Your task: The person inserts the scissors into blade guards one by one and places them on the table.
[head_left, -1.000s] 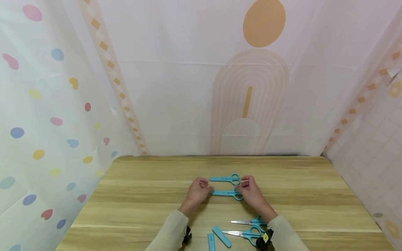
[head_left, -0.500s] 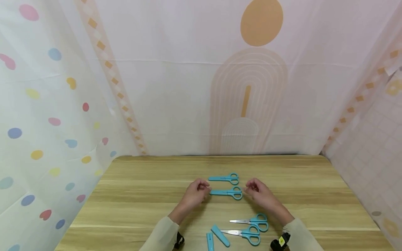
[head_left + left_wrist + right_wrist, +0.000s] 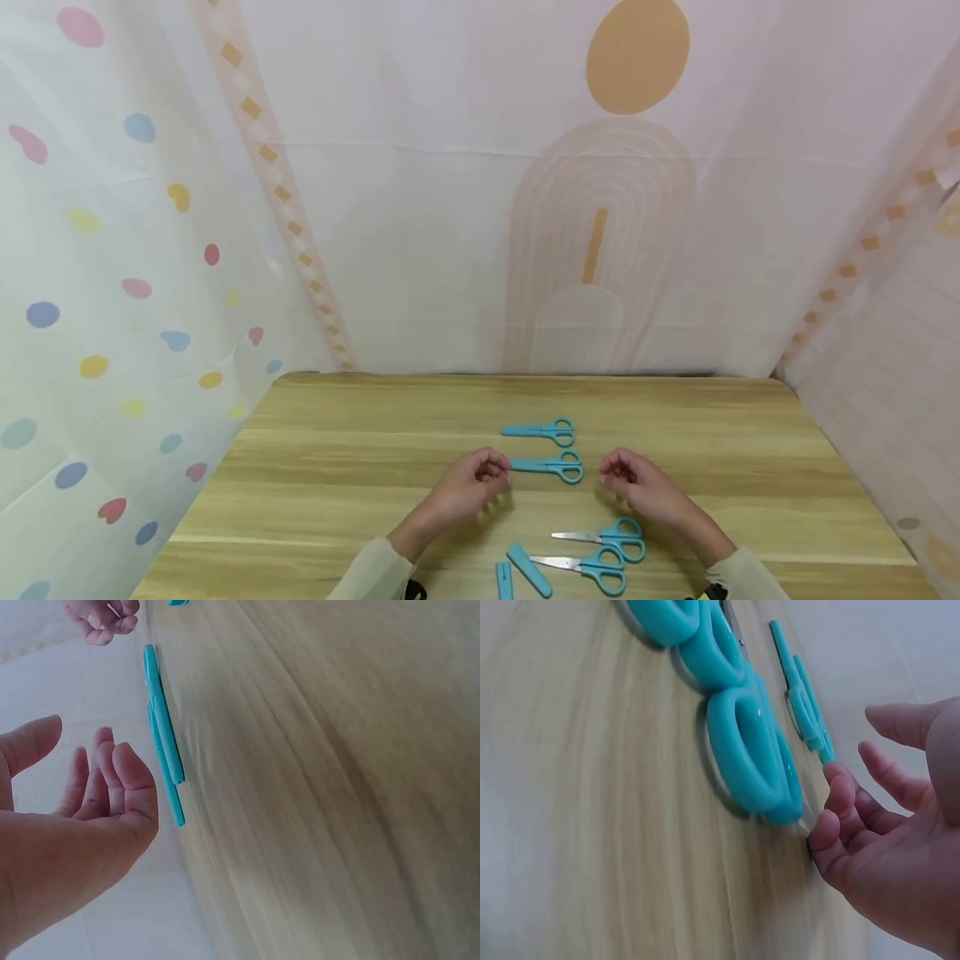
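Two pairs of turquoise scissors with capped blades lie side by side on the wooden table in the head view, handles to the right. The farther capped scissors are apart from both hands. Beside the cap tip of the nearer capped scissors is my left hand, its fingers loosely curled and holding nothing. To the right of those handles hovers my right hand, fingers bent, thumb apart, also without anything in it. The left wrist view confirms a gap between that hand's thumb and fingers.
Closer to the body lie two uncapped scissors, the upper pair overlapping the lower pair at the handles. Two loose turquoise blade caps, one slanted and one straight, lie left of them. Patterned curtains surround the table.
My right hand has let go of the nearer capped scissors' handles and moved right and back towards the body. My left hand has drawn back slightly from the cap tip. The scissors stay put.
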Action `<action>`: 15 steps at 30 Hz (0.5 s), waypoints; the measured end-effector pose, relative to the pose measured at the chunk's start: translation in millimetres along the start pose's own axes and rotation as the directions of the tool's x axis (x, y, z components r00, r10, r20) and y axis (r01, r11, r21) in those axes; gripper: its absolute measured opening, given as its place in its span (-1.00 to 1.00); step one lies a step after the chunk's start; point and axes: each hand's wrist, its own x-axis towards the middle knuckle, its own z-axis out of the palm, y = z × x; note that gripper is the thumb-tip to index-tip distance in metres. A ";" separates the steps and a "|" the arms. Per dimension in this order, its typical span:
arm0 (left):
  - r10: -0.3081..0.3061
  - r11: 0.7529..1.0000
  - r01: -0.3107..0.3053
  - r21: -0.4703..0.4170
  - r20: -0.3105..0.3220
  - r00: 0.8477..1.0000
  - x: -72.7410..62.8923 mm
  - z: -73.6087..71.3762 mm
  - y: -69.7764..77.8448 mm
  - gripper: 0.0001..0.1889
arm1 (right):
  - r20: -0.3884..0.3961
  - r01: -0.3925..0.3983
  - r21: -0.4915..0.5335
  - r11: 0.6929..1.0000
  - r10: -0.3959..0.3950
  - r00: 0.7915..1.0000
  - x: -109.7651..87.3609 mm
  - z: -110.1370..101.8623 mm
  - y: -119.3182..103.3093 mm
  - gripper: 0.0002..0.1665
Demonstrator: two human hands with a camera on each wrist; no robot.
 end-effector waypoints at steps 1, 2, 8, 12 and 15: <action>-0.003 1.000 0.003 -0.002 0.009 1.000 -0.8 0.6 -0.1 -0.78 | 0.012 0.000 -0.002 1.000 0.000 1.000 -1.8 -1.2 1.3 -0.76; -0.007 1.000 0.007 0.002 0.016 1.000 -1.8 0.9 0.4 -0.77 | 0.023 0.004 -0.010 1.000 -0.004 1.000 -3.4 -2.4 2.9 -0.76; -0.012 1.000 0.012 -0.007 0.065 0.998 -6.6 5.4 -1.2 -0.74 | 0.094 0.046 -0.039 0.998 -0.043 0.995 -14.1 -9.0 12.0 -0.74; -0.001 1.000 0.003 -0.026 0.111 0.994 -8.7 10.4 -5.6 -0.76 | 0.146 0.056 -0.039 0.998 -0.050 0.988 -21.1 -12.4 15.6 -0.72; 0.020 0.999 -0.015 -0.038 0.142 0.990 -9.3 13.9 -8.3 -0.77 | 0.189 0.089 -0.029 0.996 -0.082 0.979 -23.7 -13.5 18.2 -0.71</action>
